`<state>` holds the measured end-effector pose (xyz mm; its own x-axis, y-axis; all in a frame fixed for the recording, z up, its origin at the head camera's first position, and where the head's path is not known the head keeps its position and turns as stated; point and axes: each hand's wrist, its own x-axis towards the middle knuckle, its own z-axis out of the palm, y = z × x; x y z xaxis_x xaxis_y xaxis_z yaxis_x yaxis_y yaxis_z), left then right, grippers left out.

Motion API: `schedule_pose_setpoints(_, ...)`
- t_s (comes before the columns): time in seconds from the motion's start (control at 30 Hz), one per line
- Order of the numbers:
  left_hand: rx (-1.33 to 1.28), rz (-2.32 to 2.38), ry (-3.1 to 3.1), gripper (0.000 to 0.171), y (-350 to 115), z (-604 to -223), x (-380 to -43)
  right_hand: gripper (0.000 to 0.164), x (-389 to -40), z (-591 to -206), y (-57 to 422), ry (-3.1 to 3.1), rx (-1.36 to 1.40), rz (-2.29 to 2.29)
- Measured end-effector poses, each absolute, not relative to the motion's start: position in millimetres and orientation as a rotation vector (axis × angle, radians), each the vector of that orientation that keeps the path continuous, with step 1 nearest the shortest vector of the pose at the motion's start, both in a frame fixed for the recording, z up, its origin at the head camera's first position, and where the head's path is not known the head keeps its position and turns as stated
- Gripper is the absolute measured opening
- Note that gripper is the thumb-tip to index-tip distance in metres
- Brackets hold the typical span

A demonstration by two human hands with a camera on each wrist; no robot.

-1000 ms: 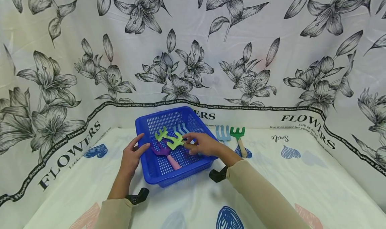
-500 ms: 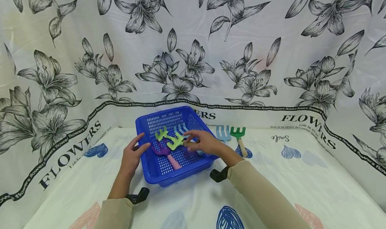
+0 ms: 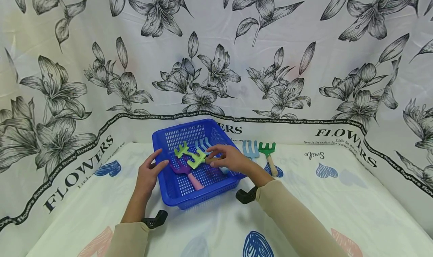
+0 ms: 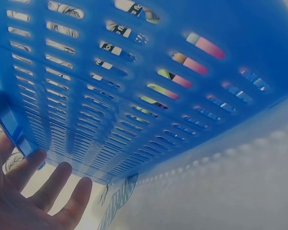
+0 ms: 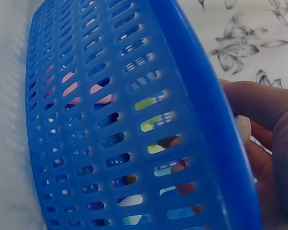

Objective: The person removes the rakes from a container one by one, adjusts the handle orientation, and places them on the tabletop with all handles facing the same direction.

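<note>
A blue plastic basket point(image 3: 169, 200) holds several toy garden tools. Inside lie a purple shovel point(image 3: 182, 169) with a pink handle, a light blue rake point(image 3: 202, 143) and a lime green fork-shaped piece point(image 3: 181, 150). My right hand point(image 3: 228, 160) reaches over the basket's right side and pinches the wooden handle of a lime green rake point(image 3: 197, 159); the handle's end point(image 5: 243, 128) shows between the fingers in the right wrist view. My left hand point(image 3: 149, 172) rests thumb and forefinger against the left rim, its other fingers extended outside the basket wall point(image 4: 134, 96).
Right of the basket, a second light blue rake point(image 3: 250, 150) and a dark green rake point(image 3: 267, 150) with a wooden handle lie on the white cloth point(image 3: 304, 212). A flower-printed curtain point(image 3: 209, 31) stands behind.
My right hand has shifted very slightly at the lime green rake's handle, its fingers drawing closer together. The left hand, the basket and the tools stay in place.
</note>
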<state>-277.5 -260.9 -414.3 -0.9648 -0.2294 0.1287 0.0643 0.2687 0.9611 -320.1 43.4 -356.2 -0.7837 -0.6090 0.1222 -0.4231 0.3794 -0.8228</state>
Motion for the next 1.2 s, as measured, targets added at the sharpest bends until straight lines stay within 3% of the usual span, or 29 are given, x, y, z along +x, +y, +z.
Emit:
schedule_pose_setpoints(0.33, 0.141, -1.772, -2.287, 0.069, -263, -416, -277, 0.041, -323, -360, 43, 2.390, -0.871, -1.458)
schedule_pose_setpoints(0.7, 0.153, -1.773, -2.294, 0.070, -262, -416, -278, 0.020, -320, -359, 48, 2.373, -0.824, -1.657)
schedule_pose_setpoints(1.2, 0.156, -1.758, -2.305, 0.068, -261, -414, -278, 0.026, -302, -340, 76, 2.286, -0.778, -2.001)
